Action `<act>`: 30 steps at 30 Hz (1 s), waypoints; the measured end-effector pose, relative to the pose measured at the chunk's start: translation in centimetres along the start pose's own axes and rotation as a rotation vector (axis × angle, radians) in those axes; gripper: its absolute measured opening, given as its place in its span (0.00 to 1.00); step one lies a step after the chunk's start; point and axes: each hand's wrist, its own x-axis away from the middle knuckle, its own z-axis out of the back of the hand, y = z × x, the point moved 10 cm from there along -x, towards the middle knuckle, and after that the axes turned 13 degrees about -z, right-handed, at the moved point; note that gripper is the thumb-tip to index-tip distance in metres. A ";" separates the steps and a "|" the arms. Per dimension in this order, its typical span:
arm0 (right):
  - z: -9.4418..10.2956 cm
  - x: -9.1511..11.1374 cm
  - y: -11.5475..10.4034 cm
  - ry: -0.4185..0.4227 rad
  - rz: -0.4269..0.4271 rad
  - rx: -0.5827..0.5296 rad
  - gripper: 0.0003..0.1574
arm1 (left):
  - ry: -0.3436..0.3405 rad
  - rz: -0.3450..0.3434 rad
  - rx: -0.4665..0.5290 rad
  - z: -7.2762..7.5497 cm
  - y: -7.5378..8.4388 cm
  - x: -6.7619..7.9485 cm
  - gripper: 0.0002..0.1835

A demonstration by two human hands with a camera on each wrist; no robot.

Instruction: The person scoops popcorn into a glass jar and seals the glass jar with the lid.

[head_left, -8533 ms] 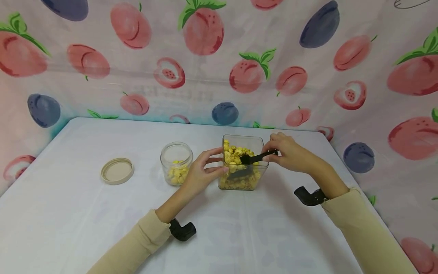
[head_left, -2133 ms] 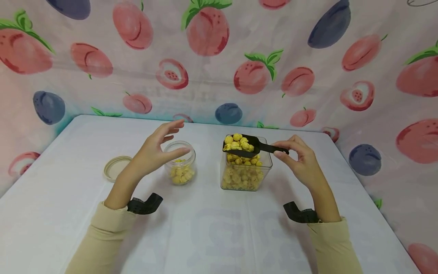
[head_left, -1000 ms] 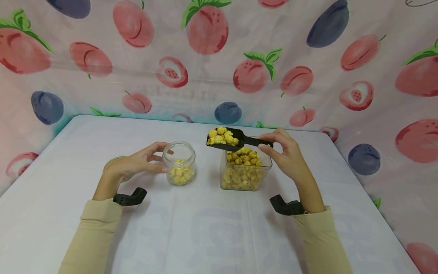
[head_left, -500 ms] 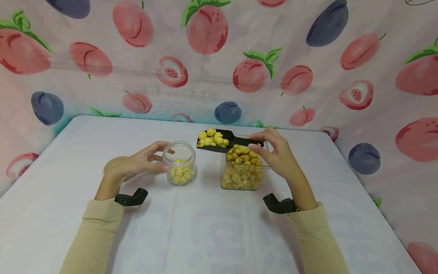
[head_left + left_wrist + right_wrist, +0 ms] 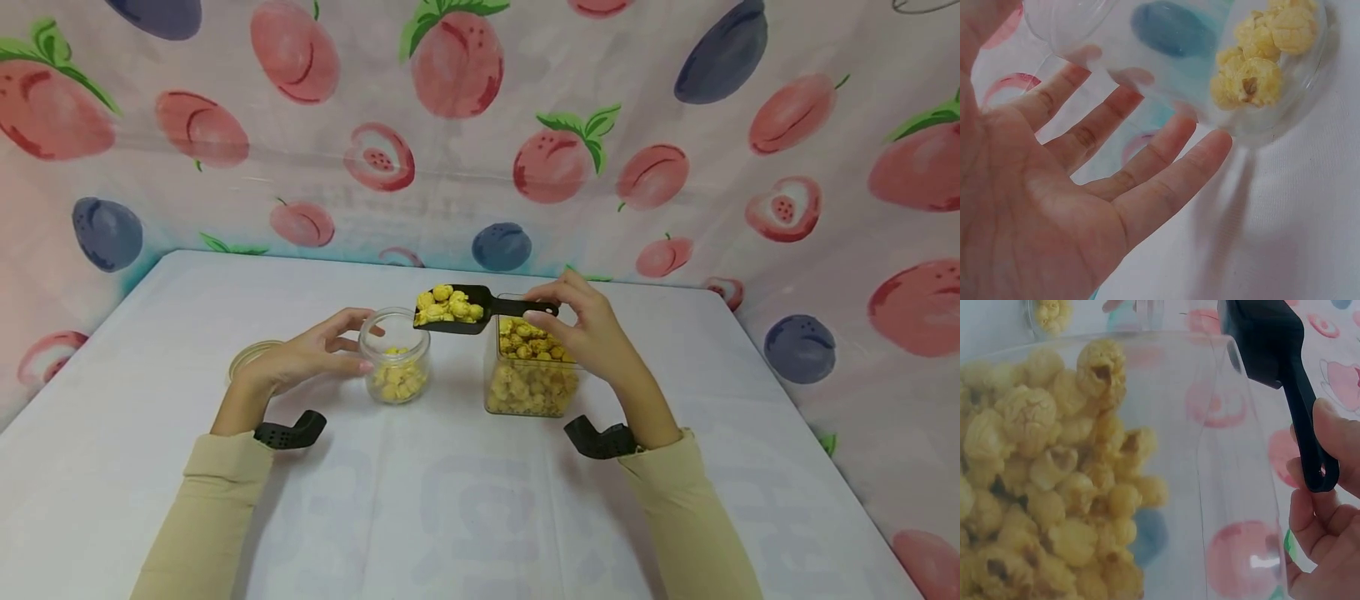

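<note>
My right hand (image 5: 581, 321) pinches the handle of a black scoop (image 5: 457, 321), its thumb and fingers at the handle's end. Yellow popcorn (image 5: 447, 304) fills the scoop, whose front edge hangs beside and slightly over the glass jar's rim. That jar (image 5: 395, 390) stands upright and lidless, with some popcorn in its bottom. My left hand (image 5: 307, 358) holds it from the left, fingertips (image 5: 1213, 147) against the glass and thumb on the near side. Under the right hand stands a square clear container (image 5: 531, 392) of popcorn; in the right wrist view its wall (image 5: 1241, 487) is close.
A beige round lid (image 5: 251, 358) lies behind my left wrist, partly hidden. Everything stands on a white-covered table (image 5: 465, 500). Behind it hangs a fruit-print cloth (image 5: 450, 192).
Earlier the scoop was in the square container, then rose with popcorn and moved left to the jar. My left hand left the container and took hold of the jar.
</note>
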 end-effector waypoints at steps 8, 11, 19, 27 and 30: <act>-1.3 -0.7 -0.4 -0.028 -0.015 0.058 0.15 | 0.004 -0.005 0.022 -0.1 0.0 0.1 0.37; -1.6 -0.9 -0.5 -0.035 -0.016 0.084 0.16 | 0.003 0.002 0.020 0.0 -0.1 0.1 0.37; -2.3 -1.1 -1.4 -0.053 0.013 0.167 0.15 | 0.001 -0.009 0.016 0.0 0.1 0.0 0.37; -2.9 -1.5 -1.8 -0.083 0.018 0.224 0.14 | -0.004 -0.005 0.024 -0.1 0.1 0.0 0.37; -3.0 -1.5 -2.0 -0.093 0.017 0.240 0.14 | -0.002 0.004 0.023 0.0 0.1 0.0 0.38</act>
